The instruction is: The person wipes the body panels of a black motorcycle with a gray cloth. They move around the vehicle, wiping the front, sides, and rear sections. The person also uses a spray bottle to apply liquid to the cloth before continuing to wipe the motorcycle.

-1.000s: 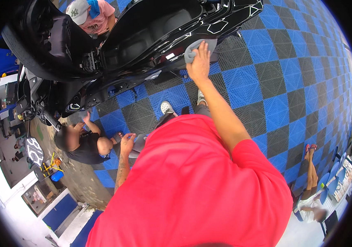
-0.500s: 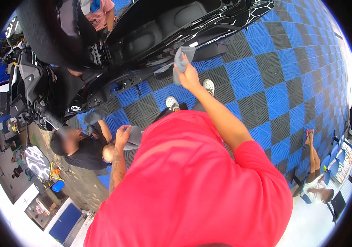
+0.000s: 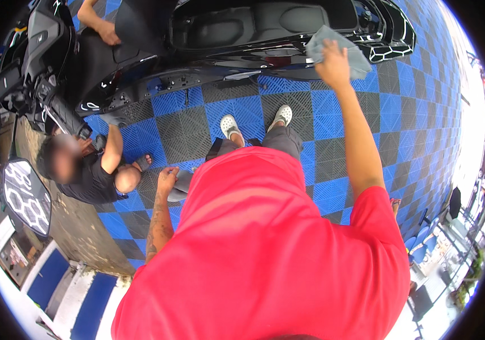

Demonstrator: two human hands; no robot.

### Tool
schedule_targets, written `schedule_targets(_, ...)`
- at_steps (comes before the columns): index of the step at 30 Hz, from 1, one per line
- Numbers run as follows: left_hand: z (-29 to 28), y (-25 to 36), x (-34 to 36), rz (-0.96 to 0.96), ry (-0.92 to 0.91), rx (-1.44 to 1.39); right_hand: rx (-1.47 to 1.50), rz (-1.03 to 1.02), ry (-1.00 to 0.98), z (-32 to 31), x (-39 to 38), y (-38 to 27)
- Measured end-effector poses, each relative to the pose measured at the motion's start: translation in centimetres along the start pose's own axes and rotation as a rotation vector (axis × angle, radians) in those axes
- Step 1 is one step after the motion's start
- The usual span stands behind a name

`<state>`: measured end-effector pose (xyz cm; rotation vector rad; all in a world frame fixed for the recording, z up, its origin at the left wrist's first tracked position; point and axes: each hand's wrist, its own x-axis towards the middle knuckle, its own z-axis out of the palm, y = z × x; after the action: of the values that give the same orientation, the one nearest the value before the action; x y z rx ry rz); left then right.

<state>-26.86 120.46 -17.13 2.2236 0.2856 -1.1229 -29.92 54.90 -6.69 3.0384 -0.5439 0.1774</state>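
Note:
My right hand (image 3: 334, 64) lies over a grey cloth (image 3: 356, 60), fingers bent, pressing it against the glossy side panel near the rear of a black scooter (image 3: 237, 61). The cloth is spread wide, and one corner hangs below the panel. My left hand (image 3: 167, 179) hangs low at my left side, fingers loosely curled, with nothing visible in it. Beside it is a piece of grey fabric (image 3: 181, 188); whether it is clothing or a cloth I cannot tell. The scooter's seat compartment (image 3: 220, 31) is uncovered.
At left a person in black (image 3: 92, 178) crouches by the scooter's front, a dark cloth (image 3: 113, 118) at one hand. Across the scooter, another person's hand (image 3: 108, 34) rests on its body. A mirror (image 3: 26, 195) juts out at left. Blue and black tiles (image 3: 333, 122) cover the floor.
My right hand has moved right along the scooter, and the bunched cloth is now spread on the rear panel. My view has shifted. Another person's hand now shows on the scooter's far side.

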Motion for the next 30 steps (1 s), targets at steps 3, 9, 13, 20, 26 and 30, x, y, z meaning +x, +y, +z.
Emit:
schedule_targets(3, 0.1, -1.5, -0.9, -0.006, 0.062, -0.030, 0.078, -0.120, -0.003, 1.5, 0.8, -5.5)
schedule_targets(9, 1.0, -3.9, -4.5, -0.160, 0.080, -0.146, 0.154, -0.245, 0.042, 4.2, 0.4, -10.5)
schedule_targets(13, 1.6, -5.8, -5.4, -0.222, 0.069, -0.185, 0.225, -0.290, -0.047, 5.3, 1.0, -13.7)
schedule_targets(20, 0.7, -6.0, -6.4, -0.237, 0.075, -0.163, 0.369, -0.416, -0.147, 9.3, 3.7, -20.8)
schedule_targets(26, 0.2, -4.9, -4.4, -0.175, 0.051, -0.117, 0.345, -0.397, -0.175, 6.6, 3.2, -15.5)
schedule_targets(30, 0.2, -2.9, -1.7, -0.142, 0.038, -0.109, 0.322, -0.158, -0.128, 2.0, 1.8, -7.7)
